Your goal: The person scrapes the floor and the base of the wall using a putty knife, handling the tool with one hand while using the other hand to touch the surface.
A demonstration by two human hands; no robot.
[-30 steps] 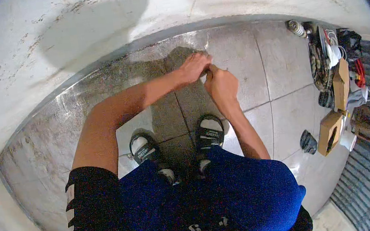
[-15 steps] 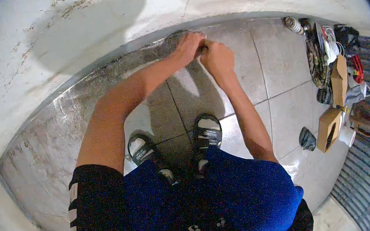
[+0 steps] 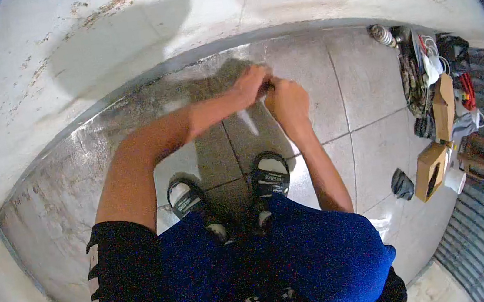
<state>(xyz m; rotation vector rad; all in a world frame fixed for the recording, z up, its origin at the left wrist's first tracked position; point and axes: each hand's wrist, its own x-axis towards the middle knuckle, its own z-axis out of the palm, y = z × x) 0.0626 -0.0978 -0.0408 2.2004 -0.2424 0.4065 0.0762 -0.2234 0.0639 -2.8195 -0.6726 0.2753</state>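
Both of my hands are close together above the tiled floor [image 3: 316, 110], in front of my feet. My left hand [image 3: 254, 82] is closed and a little blurred, with its fingers curled towards the other hand. My right hand [image 3: 289, 101] is closed in a fist right beside it. A small dark bit shows between the two hands; what they grip is mostly hidden and I cannot make out its kind. Below them, my sandalled feet stand apart on the tiles, the left sandal [image 3: 185, 196] and the right sandal [image 3: 270, 173].
A pale stained wall [image 3: 218, 13] curves along the far side. At the right lie an open cardboard box [image 3: 431, 170], a dark crumpled item [image 3: 402, 183], a metal coil spring [image 3: 382, 34], a brown plastic stool-like object [image 3: 476, 155] and bags, before a ribbed shutter [image 3: 478, 230].
Both hands have come back from the wall side towards my body, staying together. My left forearm has swung lower. The things on the right have not been moved.
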